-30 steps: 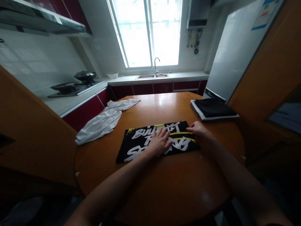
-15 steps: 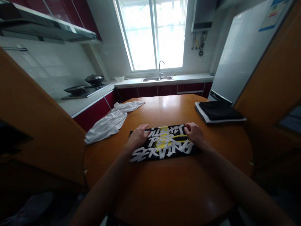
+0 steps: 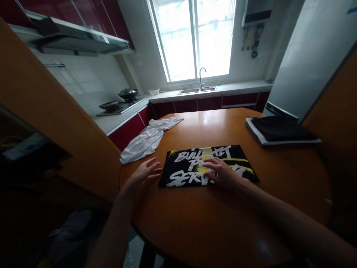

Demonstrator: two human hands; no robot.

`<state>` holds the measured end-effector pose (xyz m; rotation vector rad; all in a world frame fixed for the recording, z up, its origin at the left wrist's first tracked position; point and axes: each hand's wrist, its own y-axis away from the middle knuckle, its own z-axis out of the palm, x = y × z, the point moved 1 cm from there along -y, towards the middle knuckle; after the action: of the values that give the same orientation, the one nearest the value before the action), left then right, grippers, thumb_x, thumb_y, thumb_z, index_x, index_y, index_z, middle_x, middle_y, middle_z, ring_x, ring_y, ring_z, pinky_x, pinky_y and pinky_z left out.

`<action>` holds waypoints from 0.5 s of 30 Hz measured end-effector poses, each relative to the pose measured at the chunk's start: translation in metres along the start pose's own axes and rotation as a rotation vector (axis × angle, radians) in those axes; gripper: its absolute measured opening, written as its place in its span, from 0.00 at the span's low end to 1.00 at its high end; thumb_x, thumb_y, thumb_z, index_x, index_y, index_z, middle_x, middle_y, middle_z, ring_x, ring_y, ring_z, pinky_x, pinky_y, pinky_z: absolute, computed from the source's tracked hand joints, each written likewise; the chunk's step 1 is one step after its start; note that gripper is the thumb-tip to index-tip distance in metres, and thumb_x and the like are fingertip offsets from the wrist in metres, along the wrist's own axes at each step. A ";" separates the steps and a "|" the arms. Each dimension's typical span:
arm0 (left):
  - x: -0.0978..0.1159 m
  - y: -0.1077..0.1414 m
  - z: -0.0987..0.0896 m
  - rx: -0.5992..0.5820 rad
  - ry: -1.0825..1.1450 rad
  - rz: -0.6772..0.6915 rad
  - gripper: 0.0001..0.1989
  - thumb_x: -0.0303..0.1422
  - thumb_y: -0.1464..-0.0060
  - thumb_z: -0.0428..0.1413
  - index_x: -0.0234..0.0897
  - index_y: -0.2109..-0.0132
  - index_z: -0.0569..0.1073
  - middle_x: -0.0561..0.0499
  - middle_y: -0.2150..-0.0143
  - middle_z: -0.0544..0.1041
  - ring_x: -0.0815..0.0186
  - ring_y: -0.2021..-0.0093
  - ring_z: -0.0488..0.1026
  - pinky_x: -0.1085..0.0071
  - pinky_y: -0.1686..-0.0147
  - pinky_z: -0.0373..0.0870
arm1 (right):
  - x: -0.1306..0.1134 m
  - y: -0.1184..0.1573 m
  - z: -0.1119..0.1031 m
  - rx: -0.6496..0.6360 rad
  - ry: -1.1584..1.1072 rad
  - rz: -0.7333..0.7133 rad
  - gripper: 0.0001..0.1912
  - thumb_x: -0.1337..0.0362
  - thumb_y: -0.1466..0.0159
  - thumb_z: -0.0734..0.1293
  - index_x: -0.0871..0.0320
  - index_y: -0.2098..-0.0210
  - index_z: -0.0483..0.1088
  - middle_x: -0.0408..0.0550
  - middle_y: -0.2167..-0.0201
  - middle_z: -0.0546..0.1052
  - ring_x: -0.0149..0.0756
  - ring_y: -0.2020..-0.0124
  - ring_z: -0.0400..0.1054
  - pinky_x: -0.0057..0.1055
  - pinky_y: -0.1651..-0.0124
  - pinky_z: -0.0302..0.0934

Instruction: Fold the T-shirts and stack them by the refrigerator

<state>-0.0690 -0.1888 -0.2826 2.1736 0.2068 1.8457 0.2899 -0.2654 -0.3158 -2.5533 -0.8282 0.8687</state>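
Observation:
A folded black T-shirt (image 3: 178, 167) with white lettering and yellow marks lies flat on the wooden table (image 3: 189, 212). Just off its left edge is my left hand (image 3: 145, 172), with its fingers apart and nothing in them. My right hand (image 3: 220, 171) is over the middle of the shirt, fingers spread and covering part of the print; whether it presses on the cloth I cannot tell. Farther back on the left, a crumpled white garment (image 3: 145, 139) lies loosely along the table edge.
A stack of folded black, white and grey clothes (image 3: 281, 130) sits at the table's right side. Beyond the table are a counter with a sink (image 3: 192, 90), a stove with pans (image 3: 127, 93), and a fridge (image 3: 295, 63) on the right.
Both hands have let go of the shirt's upper edge. My left hand has moved left off the shirt, my right hand inward over its middle. The shirt lies flatter, and the view has shifted left.

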 end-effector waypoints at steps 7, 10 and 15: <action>-0.003 -0.005 -0.004 -0.107 0.130 -0.085 0.34 0.34 0.51 0.70 0.34 0.40 0.67 0.37 0.46 0.76 0.61 0.59 0.80 0.65 0.60 0.79 | -0.012 0.001 0.010 -0.099 0.042 -0.125 0.16 0.60 0.33 0.68 0.52 0.46 0.74 0.52 0.41 0.73 0.46 0.36 0.62 0.50 0.34 0.57; -0.001 -0.013 0.000 -0.142 0.014 -0.072 0.33 0.37 0.52 0.70 0.32 0.41 0.69 0.39 0.50 0.79 0.65 0.62 0.79 0.70 0.62 0.76 | -0.011 0.000 0.010 -0.081 0.035 -0.119 0.14 0.60 0.32 0.67 0.53 0.48 0.75 0.52 0.42 0.74 0.45 0.37 0.62 0.49 0.34 0.58; 0.005 -0.023 0.011 -0.123 -0.317 0.019 0.30 0.42 0.57 0.71 0.31 0.49 0.75 0.43 0.56 0.80 0.62 0.63 0.77 0.73 0.70 0.68 | -0.009 0.000 0.012 -0.070 0.043 -0.125 0.13 0.61 0.32 0.67 0.55 0.49 0.76 0.54 0.43 0.74 0.46 0.38 0.62 0.50 0.35 0.59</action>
<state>-0.0558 -0.1667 -0.2866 2.3456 0.0055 1.4519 0.2767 -0.2694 -0.3208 -2.5386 -1.0092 0.7564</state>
